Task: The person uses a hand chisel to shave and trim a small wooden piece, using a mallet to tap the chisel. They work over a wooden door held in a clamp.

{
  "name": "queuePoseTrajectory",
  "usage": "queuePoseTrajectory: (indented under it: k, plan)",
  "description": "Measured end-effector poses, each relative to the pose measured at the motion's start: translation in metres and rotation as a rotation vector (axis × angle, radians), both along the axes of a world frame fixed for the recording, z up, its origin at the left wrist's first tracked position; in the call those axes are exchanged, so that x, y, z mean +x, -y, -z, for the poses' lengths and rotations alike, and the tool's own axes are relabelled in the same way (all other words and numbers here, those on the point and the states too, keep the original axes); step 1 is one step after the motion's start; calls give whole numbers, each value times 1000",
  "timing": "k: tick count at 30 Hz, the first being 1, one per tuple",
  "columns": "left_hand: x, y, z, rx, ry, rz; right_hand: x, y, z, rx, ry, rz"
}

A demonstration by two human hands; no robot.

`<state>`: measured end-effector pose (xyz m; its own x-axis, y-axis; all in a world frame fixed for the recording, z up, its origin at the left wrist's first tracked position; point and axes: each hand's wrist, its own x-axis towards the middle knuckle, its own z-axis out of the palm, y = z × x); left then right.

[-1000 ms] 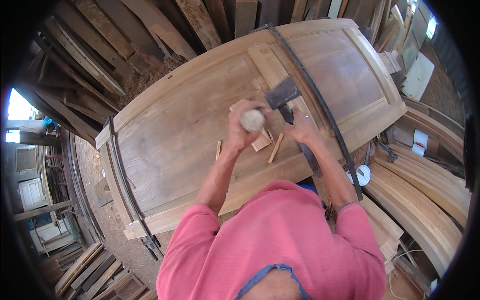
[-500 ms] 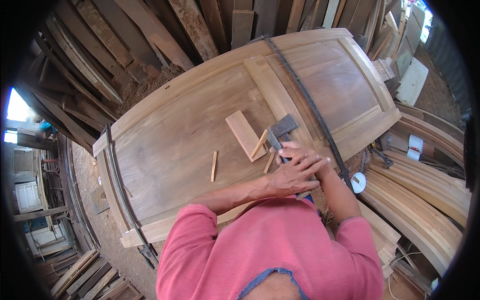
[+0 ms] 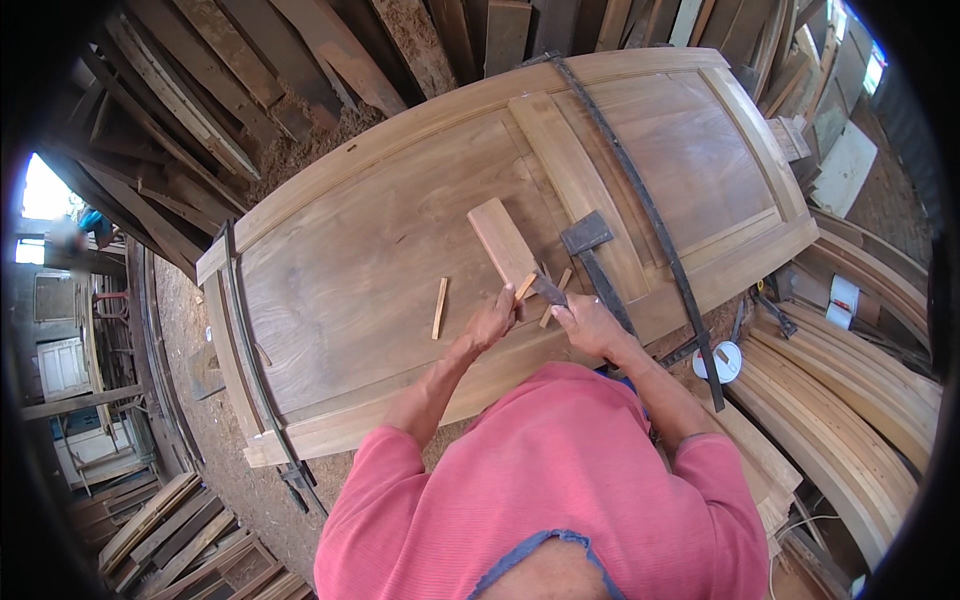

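My left hand (image 3: 493, 318) pinches a small wooden strip (image 3: 525, 287) upright by the near end of a flat wood block (image 3: 500, 238). The block lies on a large panelled wooden door (image 3: 370, 255). In my right hand (image 3: 594, 325) is a chisel (image 3: 549, 291), its flat dark blade pointing at the strip and its handle hidden by the fingers. Just beyond the right hand a hammer (image 3: 587, 233) lies on the door, head away from me. Two loose strips rest nearby: one (image 3: 439, 308) left of the block, another (image 3: 556, 298) beside the blade.
Long bar clamps cross the door, one (image 3: 645, 205) right of the hammer and one (image 3: 245, 340) near the left end. A white tub (image 3: 727, 360) and stacked curved timbers (image 3: 840, 420) stand on the right. Boards (image 3: 330, 45) lean along the far side.
My hands were together over the chisel and hammer handle; they have moved apart. The left has gone to the strip, the right keeps the chisel, and the hammer now lies on the door.
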<state>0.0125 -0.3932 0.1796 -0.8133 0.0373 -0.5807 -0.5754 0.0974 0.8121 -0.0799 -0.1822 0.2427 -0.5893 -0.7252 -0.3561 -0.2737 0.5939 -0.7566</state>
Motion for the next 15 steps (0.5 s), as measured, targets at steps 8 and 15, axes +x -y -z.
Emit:
queuePoseTrajectory:
  k: [8, 15]
  plan:
    - [-7, -5, -10, -117, -123, -86, 7, 11, -18, 235, -147, 91]
    - [-8, -4, -28, 36, -99, -63, -6, -3, -21, -209, 723, 185]
